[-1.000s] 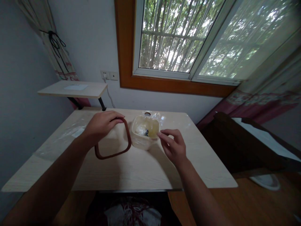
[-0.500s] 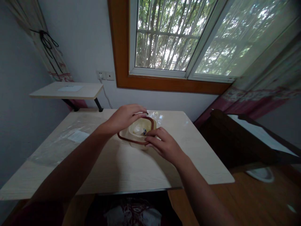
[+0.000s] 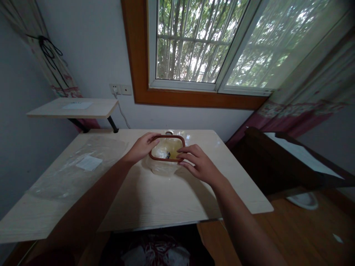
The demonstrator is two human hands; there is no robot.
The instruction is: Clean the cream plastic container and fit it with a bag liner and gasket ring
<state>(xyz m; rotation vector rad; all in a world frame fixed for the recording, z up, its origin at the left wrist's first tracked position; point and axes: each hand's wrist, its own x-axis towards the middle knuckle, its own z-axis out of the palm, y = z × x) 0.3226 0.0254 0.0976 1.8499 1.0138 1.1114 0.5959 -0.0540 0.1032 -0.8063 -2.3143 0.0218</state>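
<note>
A rounded, translucent yellowish container [image 3: 165,170] stands on the table, and a brown rectangular frame [image 3: 167,160] lies around its mouth. Inside is a small dark object [image 3: 168,154], too small to make out. My left hand [image 3: 143,147] grips the frame's left back corner, thumb over the top edge. At the right side, my right hand [image 3: 198,162] has its fingers bent around the frame's edge, some above and some below. Its fingertips partly cover that side of the frame.
A clear plastic bag [image 3: 69,177] with a white label [image 3: 89,163] lies on the table [image 3: 155,207] at left. Behind the container is a small round greyish thing [image 3: 169,132]. A raised shelf [image 3: 74,108] stands back left; a dark piece of furniture [image 3: 288,162] is beyond the right edge.
The brown frame has gone from tilted and offset to the left to sitting level around the container's mouth. My left hand has come down onto its left corner; my right hand stays at the right side.
</note>
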